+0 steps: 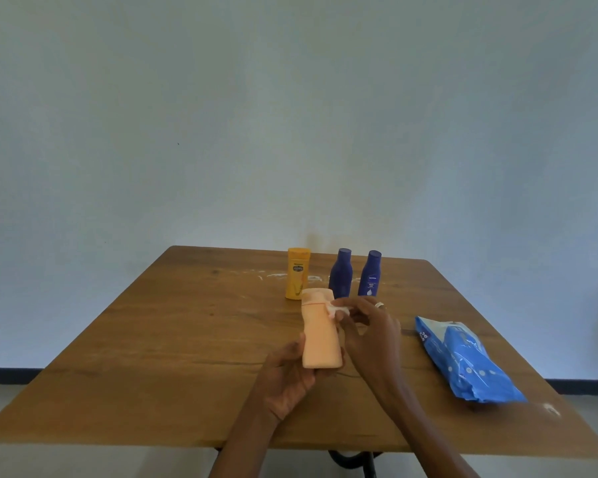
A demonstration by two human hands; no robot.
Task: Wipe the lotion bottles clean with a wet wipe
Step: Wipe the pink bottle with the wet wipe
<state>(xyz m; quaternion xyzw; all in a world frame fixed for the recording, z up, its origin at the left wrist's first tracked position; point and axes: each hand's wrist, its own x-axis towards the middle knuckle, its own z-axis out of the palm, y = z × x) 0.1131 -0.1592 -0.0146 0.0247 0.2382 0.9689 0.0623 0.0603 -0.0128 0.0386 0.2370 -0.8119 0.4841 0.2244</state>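
while one blue bottle (370,273) reads nivea, the left hand (285,376) grips the peach bottle (320,334) and the right hand (368,334) pinches a wet wipe (339,309) against it

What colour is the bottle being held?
Pale peach-orange bottle, seen in the head view.

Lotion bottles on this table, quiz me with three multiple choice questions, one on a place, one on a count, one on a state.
1. Where is the blue wipes pack?
A. right of the hands
B. behind the bottles
C. on the floor

2. How many dark blue bottles stand at the back?
A. one
B. two
C. four

3. The peach bottle is
A. standing alone
B. lying flat
C. held

Answers:
1 A, it lies on the table, right.
2 B, two stand beside the yellow bottle.
3 C, the left hand grips it; the right hand pinches a wipe.
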